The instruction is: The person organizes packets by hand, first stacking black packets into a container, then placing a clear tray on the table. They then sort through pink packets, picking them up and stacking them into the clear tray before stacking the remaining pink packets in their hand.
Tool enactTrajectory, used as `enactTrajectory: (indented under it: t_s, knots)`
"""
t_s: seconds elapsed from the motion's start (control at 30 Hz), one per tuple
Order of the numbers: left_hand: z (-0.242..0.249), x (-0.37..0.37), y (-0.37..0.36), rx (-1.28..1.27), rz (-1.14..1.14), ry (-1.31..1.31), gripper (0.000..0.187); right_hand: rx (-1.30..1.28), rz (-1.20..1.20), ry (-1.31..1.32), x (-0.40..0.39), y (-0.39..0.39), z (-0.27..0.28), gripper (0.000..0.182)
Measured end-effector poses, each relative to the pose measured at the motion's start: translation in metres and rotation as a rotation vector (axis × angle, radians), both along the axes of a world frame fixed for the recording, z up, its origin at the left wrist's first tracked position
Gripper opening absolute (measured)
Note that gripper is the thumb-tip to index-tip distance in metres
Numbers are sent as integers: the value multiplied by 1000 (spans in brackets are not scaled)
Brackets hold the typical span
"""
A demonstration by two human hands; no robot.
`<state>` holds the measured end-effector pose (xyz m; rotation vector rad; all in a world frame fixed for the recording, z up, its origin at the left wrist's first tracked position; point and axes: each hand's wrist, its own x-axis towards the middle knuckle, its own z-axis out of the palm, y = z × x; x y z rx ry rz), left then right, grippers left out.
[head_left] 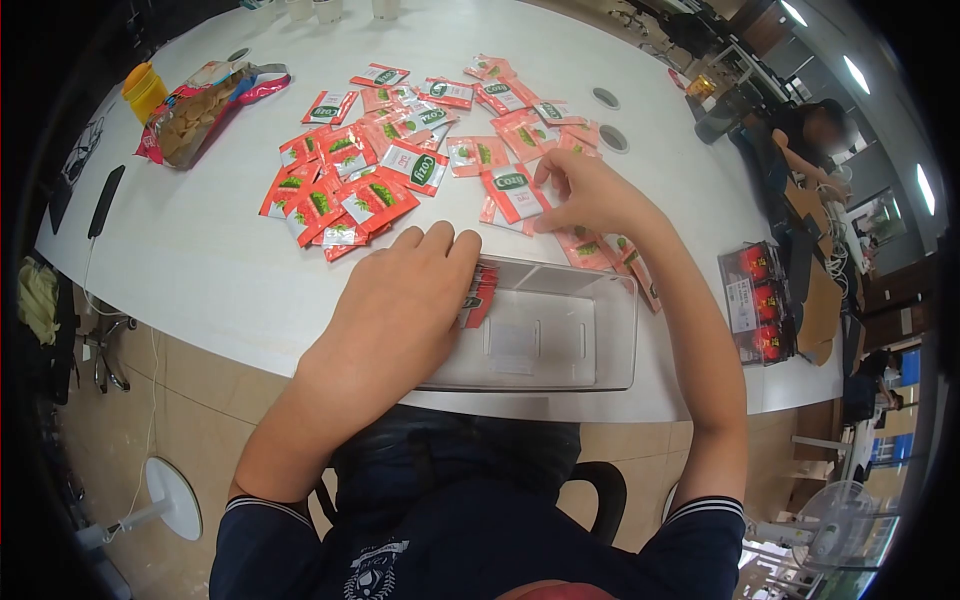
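My left hand (405, 295) is curled over the left end of a clear plastic bin (610, 385), its fingertips mostly hidden. Red sachets (482, 292) stand on edge in that end, and the hand closes around them. Beyond the bin my right hand (585, 195) reaches over a loose pile. Its thumb and forefinger are apart, at the right-hand corners of a red-and-white "Cozy" sachet (514, 192) lying on other sachets. To the left spreads a larger heap of similar sachets (345, 170), overlapping at all angles.
A crumpled snack bag (200, 118) and a yellow container (145, 92) are at the table's far left. A clear pack of red items (757, 303) sits at the right edge. White cups (328, 10) stand at the back. Another person (815, 135) works on the right.
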<state>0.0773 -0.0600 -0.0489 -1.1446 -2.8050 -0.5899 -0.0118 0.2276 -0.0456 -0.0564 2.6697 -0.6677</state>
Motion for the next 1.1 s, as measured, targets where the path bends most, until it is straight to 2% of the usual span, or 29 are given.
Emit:
enactTrajectory:
  t_s: [0.1, 0.2, 0.3, 0.37, 0.5, 0.6, 0.7, 0.8, 0.9, 1.07, 1.1]
  knots:
    - [0, 0, 1, 0, 0, -1, 53, 7, 83, 186, 2, 8, -13, 77]
    - [0, 0, 1, -8, 4, -2, 54, -77, 31, 173, -2, 11, -11, 73]
    - [-1, 1, 3, -9, 10, 11, 55, -30, 248, 251, -16, 14, -13, 71]
    - [-1, 2, 5, -6, 14, 29, 56, 8, 301, 209, -22, 6, -13, 71]
    - [1, 2, 7, -9, 35, -8, 69, 24, 369, 163, -35, 0, -9, 73]
    - [1, 2, 4, 37, 24, 23, 81, 64, 331, 138, -36, -7, 0, 72]
    - [1, 1, 1, 117, 4, 63, 88, 11, 245, 231, -23, -12, 16, 62]
    - [3, 1, 0, 122, 0, 54, 90, -68, 237, 293, -25, -3, 9, 46]
    - [9, 2, -4, 160, -16, 2, 95, -112, 311, 446, -19, 5, 7, 35]
    - [10, -1, -45, 351, -27, -121, 107, -510, 142, 456, 54, 1, 66, 23]
    - [11, 0, -53, 376, -5, -279, 118, -540, 120, 458, 77, -7, 79, 22]
